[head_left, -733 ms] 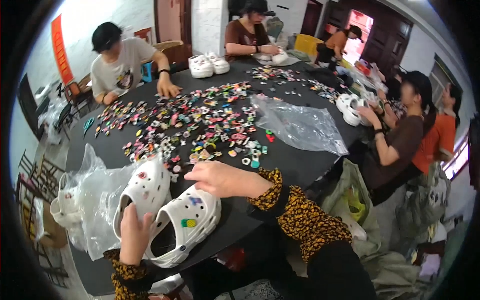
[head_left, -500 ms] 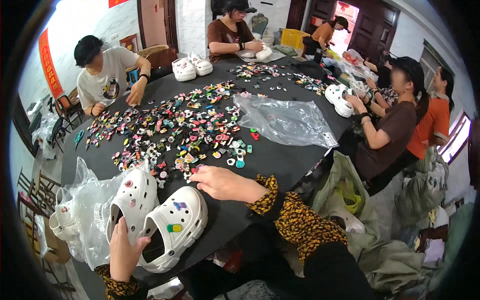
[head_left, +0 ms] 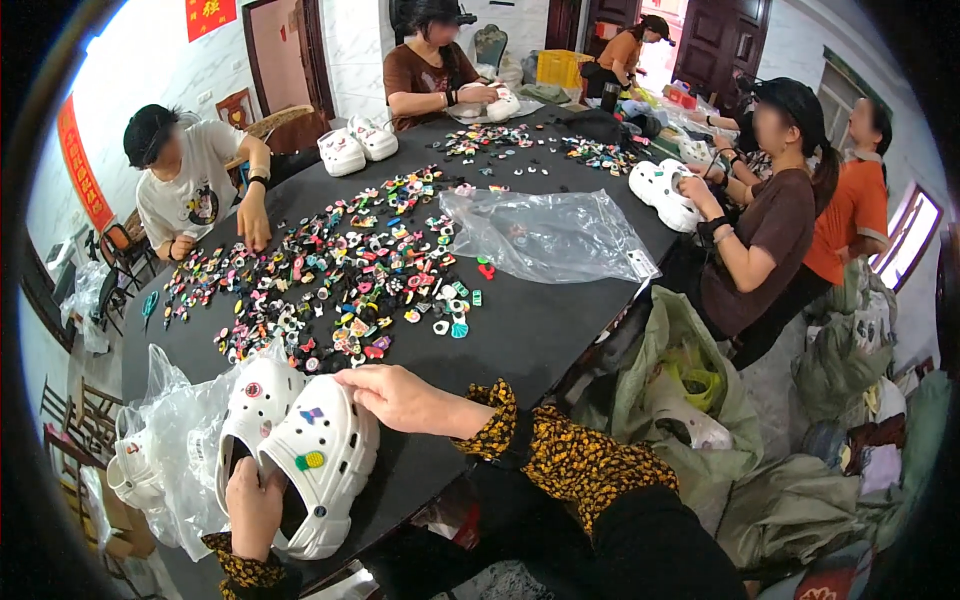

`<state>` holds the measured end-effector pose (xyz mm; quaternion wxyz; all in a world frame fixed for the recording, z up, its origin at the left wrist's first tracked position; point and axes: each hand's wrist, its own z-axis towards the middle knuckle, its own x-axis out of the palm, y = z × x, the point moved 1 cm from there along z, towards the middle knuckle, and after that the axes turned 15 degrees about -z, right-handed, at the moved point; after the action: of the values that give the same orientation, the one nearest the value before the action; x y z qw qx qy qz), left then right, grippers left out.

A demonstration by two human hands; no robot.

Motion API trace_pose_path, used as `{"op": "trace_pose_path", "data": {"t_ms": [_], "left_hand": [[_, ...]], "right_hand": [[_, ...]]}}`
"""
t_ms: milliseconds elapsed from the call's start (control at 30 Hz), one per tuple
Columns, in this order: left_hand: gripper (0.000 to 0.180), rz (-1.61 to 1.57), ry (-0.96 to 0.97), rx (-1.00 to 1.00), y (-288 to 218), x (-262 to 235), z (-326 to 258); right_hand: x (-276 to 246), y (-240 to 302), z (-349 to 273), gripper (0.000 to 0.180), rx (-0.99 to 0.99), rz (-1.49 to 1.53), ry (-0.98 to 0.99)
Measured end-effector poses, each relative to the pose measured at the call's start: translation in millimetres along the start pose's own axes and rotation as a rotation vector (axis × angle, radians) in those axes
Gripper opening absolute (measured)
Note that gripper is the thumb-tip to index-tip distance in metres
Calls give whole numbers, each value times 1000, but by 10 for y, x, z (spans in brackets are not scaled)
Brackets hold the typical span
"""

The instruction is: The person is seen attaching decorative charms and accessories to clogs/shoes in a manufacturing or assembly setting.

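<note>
At the left, the left hand [head_left: 255,510] appears pinched on the side edge of the near white clog [head_left: 338,432], its thumb in the opening; that clog now leans over part of the other white clog [head_left: 257,408] on the black table [head_left: 545,315], where the two lay more side by side before. Further right, the right hand [head_left: 400,398] has come back from the charm pile [head_left: 355,265] to the near clog's toe, but whether its fingers clamp anything is hidden. Both hands thus meet at one shoe, probably readying its toe for work.
</note>
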<state>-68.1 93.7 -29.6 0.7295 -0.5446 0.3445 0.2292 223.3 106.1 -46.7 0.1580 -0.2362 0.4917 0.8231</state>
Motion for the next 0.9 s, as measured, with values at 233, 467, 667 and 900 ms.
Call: {"op": "trace_pose_path", "data": {"t_ms": [233, 467, 667, 900], "left_hand": [[13, -90, -195, 17, 119, -256, -42], [22, -1089, -377, -163, 167, -1189, -318], [26, -1333, -437, -141, 191, -1422, -549], [20, -774, -414, -156, 718, -1349, -619]], "right_hand": [[-9, 135, 179, 27, -5, 94, -85], [133, 255, 380, 30, 192, -2, 91], [790, 245, 499, 47, 192, -101, 249], [1165, 150, 532, 37, 295, 19, 131]]}}
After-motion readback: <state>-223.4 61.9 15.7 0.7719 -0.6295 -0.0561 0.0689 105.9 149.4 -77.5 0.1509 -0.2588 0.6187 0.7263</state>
